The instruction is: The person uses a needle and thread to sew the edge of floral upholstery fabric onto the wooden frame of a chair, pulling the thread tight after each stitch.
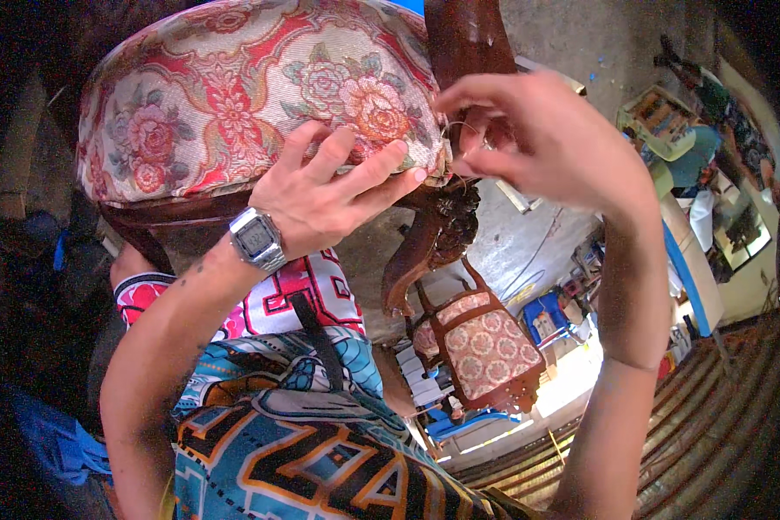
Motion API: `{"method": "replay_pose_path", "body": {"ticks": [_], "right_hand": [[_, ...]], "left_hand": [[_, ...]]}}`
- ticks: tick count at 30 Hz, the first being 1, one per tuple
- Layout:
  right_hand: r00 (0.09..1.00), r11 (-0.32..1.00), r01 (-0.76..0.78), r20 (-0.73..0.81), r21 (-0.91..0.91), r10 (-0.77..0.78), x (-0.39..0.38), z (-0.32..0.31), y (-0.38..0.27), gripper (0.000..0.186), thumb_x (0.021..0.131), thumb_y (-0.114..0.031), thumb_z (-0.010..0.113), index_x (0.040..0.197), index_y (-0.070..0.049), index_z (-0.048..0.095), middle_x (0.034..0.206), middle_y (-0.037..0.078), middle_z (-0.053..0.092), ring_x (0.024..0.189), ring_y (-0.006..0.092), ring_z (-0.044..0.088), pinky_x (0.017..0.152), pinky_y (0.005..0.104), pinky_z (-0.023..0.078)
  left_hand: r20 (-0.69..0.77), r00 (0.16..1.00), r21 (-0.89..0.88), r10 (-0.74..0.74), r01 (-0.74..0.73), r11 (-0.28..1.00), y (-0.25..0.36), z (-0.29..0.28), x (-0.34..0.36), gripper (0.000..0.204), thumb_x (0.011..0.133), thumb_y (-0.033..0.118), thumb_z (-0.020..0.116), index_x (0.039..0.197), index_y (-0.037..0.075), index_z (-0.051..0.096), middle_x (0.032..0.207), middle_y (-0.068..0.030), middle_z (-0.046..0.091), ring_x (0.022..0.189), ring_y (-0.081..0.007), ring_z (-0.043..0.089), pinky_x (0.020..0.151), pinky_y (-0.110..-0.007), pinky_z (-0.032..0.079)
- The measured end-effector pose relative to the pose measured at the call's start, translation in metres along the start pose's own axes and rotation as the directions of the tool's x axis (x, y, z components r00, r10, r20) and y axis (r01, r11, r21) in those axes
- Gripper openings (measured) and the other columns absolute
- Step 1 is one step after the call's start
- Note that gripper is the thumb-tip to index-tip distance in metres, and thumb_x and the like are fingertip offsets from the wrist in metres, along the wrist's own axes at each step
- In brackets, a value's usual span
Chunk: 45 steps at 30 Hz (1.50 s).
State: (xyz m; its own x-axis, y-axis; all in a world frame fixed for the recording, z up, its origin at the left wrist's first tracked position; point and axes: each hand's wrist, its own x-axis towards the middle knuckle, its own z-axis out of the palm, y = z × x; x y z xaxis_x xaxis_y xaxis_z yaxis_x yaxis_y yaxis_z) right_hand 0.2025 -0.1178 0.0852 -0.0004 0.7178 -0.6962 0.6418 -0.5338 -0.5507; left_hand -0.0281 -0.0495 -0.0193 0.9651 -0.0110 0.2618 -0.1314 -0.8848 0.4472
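A rounded chair seat [234, 113] covered in floral fabric of red, cream and green fills the upper left, above a dark carved wooden frame [446, 221]. My left hand [312, 199], with a silver watch at its wrist, lies spread on the seat's near edge. Its fingertips press the fabric close to the right corner. At that corner my right hand [546, 143] has its fingers curled, with thumb and forefinger close to the fabric's edge. A thin curved strand shows between its fingers and the corner; I cannot make out whether it is thread or a needle.
A dark wooden post [468, 39] rises beside the seat's right corner. Behind stands another chair [490, 347] with patterned upholstery. Farther right are a blue-edged table [698, 269] and assorted goods. Blue sheeting [61, 433] lies at the lower left.
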Motion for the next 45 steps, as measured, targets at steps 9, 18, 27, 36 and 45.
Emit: {"method": "replay_pose_path", "body": {"ticks": [9, 18, 27, 36, 45], "right_hand": [[0.967, 0.984, -0.002, -0.249, -0.178, -0.043, -0.015, 0.022, 0.000, 0.020, 0.076, -0.015, 0.072, 0.093, -0.006, 0.067, 0.088, 0.015, 0.065, 0.083, 0.0312, 0.064, 0.070, 0.0389, 0.050], [0.593, 0.973, 0.053, -0.777, -0.223, -0.210, -0.070, 0.105, 0.031, 0.035, 0.065, -0.009, 0.081, 0.098, -0.014, 0.072, 0.088, 0.003, 0.064, 0.079, 0.0216, 0.057, 0.071, 0.0342, 0.045], [0.515, 0.981, 0.107, -0.835, -0.163, -0.195, -0.033, 0.138, 0.041, 0.029, 0.064, -0.016, 0.082, 0.092, -0.016, 0.073, 0.086, 0.000, 0.060, 0.078, 0.0213, 0.053, 0.070, 0.0341, 0.042], [0.530, 0.974, 0.227, -0.842, 0.022, -0.105, -0.034, 0.137, 0.021, 0.014, 0.081, -0.022, 0.070, 0.079, -0.012, 0.061, 0.077, 0.003, 0.058, 0.076, 0.0263, 0.056, 0.079, 0.0407, 0.043], [0.599, -0.202, 0.773, -0.589, 0.601, 0.542, -0.106, 0.185, -0.037, 0.025, 0.097, -0.027, 0.046, 0.081, -0.010, 0.037, 0.058, 0.000, 0.032, 0.053, 0.0160, 0.035, 0.056, 0.0336, 0.036]], "left_hand": [[-0.022, 1.000, 0.018, 0.017, -0.017, 1.000, 0.001, 0.002, 0.005, 0.052, 0.069, 0.038, 0.073, 0.120, 0.035, 0.062, 0.126, 0.0079, 0.051, 0.103, -0.0224, 0.045, 0.088, -0.042, 0.040], [-0.021, 1.000, 0.029, 0.011, -0.010, 1.000, 0.004, 0.003, 0.005, 0.051, 0.070, 0.040, 0.073, 0.119, 0.036, 0.062, 0.127, 0.0080, 0.050, 0.103, -0.0231, 0.045, 0.089, -0.043, 0.039], [-0.012, 1.000, 0.022, 0.009, -0.009, 1.000, 0.003, 0.009, 0.003, 0.049, 0.070, 0.042, 0.072, 0.117, 0.036, 0.063, 0.128, 0.0080, 0.050, 0.104, -0.0232, 0.045, 0.089, -0.043, 0.039], [-0.028, 1.000, 0.019, 0.008, -0.007, 1.000, 0.004, 0.009, 0.006, 0.050, 0.069, 0.043, 0.073, 0.117, 0.036, 0.063, 0.129, 0.0074, 0.050, 0.104, -0.0236, 0.046, 0.089, -0.043, 0.039], [0.002, 1.000, 0.015, 0.009, -0.009, 1.000, 0.000, 0.005, 0.003, 0.052, 0.068, 0.043, 0.073, 0.118, 0.036, 0.063, 0.126, 0.0063, 0.052, 0.100, -0.0247, 0.047, 0.087, -0.044, 0.040]]}}
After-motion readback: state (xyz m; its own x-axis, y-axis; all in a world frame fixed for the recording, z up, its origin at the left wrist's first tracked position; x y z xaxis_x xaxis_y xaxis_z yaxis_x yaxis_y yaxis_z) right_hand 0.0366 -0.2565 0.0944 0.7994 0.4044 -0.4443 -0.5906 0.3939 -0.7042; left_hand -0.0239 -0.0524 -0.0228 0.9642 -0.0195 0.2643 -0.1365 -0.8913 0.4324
